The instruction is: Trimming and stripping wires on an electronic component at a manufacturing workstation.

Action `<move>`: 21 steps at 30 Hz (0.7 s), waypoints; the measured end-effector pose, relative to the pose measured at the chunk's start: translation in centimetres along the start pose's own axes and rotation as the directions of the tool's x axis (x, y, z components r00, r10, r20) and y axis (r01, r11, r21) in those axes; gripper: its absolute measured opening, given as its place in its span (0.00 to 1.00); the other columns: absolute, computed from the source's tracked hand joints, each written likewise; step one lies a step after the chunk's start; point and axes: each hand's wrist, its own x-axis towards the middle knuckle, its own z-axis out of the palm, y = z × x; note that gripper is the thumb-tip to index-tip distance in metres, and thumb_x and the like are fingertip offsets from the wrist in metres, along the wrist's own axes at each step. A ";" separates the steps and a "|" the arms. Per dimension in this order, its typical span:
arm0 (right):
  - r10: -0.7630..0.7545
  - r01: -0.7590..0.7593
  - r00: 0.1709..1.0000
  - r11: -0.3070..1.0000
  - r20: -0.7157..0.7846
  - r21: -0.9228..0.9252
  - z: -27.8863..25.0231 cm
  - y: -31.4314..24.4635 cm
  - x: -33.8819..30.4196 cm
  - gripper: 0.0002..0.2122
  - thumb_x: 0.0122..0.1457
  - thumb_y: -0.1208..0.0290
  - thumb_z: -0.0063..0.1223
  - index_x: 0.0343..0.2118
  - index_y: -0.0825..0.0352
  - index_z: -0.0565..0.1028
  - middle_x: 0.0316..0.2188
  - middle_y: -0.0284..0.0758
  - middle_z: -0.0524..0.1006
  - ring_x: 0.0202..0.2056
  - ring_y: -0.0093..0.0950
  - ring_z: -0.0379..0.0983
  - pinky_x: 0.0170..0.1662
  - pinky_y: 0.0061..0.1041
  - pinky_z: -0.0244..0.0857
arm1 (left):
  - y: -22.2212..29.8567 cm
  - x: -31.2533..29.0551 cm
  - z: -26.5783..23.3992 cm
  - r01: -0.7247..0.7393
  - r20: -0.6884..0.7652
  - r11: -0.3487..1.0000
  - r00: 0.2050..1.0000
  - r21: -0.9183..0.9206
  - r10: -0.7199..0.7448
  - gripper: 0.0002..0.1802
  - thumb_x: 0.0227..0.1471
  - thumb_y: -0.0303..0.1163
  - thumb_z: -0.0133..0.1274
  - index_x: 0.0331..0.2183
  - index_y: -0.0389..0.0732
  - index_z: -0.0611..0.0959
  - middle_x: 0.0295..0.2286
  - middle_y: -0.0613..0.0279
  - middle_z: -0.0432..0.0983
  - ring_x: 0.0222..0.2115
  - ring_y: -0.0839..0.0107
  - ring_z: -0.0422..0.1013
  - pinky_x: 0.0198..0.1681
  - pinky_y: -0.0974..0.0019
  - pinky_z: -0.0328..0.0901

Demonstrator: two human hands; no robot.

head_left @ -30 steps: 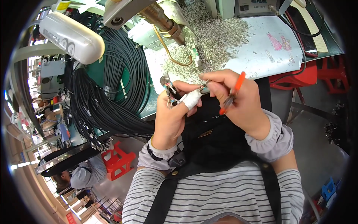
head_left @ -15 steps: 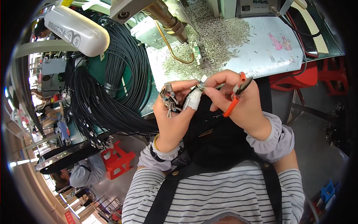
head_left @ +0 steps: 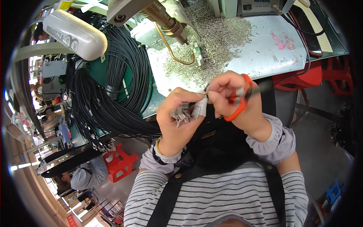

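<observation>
My left hand (head_left: 171,130) is closed around a bunch of small silver metal cable connectors (head_left: 182,113), somewhat blurred, which stick out by the palm. White tape (head_left: 200,109) wraps its thumb. Thumb and forefinger pinch a small cable end, mostly hidden by the fingers. At that same spot the fingertips of my right hand (head_left: 230,99) press together on a thin piece too small to name. Orange-handled cutters (head_left: 238,112) lie across the right palm, held by the other fingers, their jaws smeared by motion and pointing right.
Ahead stands a press-like machine (head_left: 166,22) with a bent copper-coloured tube (head_left: 174,56). Many small metal pieces (head_left: 223,30) cover part of the pale work surface (head_left: 270,41). Coiled black cables (head_left: 130,68) fill the left side, below a white lamp (head_left: 75,34). Red stools (head_left: 120,162) stand around.
My left hand has turned, and the connectors in it have shifted right and down. The right hand has rotated slightly with the cutters, its fingertips staying against the left ones.
</observation>
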 end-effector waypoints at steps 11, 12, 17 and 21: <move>0.145 -0.156 0.987 0.968 0.070 0.198 -0.3 0.6 -0.1 0.06 0.48 0.75 0.52 0.26 0.71 0.68 0.17 0.32 0.70 0.15 0.19 0.68 0.16 0.14 0.59 | 0.7 0.6 -0.2 0.426 0.064 0.717 0.878 -0.551 -0.474 0.10 0.40 0.16 0.52 0.30 0.32 0.74 0.28 0.62 0.72 0.29 0.78 0.68 0.34 0.76 0.62; 0.054 -0.057 0.998 0.996 0.045 0.075 -0.3 0.8 -0.4 0.06 0.48 0.75 0.52 0.26 0.71 0.68 0.17 0.33 0.70 0.14 0.20 0.68 0.16 0.14 0.60 | 0.7 0.6 -0.2 0.420 0.058 0.731 0.883 -0.537 -0.465 0.09 0.40 0.17 0.52 0.30 0.32 0.74 0.28 0.62 0.72 0.29 0.78 0.68 0.35 0.76 0.62; 0.150 0.004 0.974 0.736 0.169 -0.677 -1.4 -0.3 -1.0 0.09 0.45 0.72 0.56 0.21 0.71 0.68 0.10 0.33 0.67 0.13 0.23 0.67 0.16 0.19 0.59 | 1.3 0.9 0.4 0.295 -0.062 0.885 0.939 -0.361 -0.338 0.09 0.40 0.20 0.52 0.29 0.32 0.73 0.24 0.65 0.68 0.21 0.83 0.60 0.21 0.80 0.54; 0.095 -0.010 0.993 0.670 0.073 -0.742 -0.5 0.4 -1.5 0.10 0.43 0.71 0.58 0.17 0.70 0.69 0.07 0.34 0.63 0.12 0.26 0.66 0.16 0.22 0.56 | 0.8 1.0 0.0 0.242 -0.018 0.904 0.964 -0.353 -0.266 0.09 0.40 0.17 0.52 0.30 0.34 0.75 0.25 0.63 0.71 0.29 0.77 0.68 0.35 0.77 0.62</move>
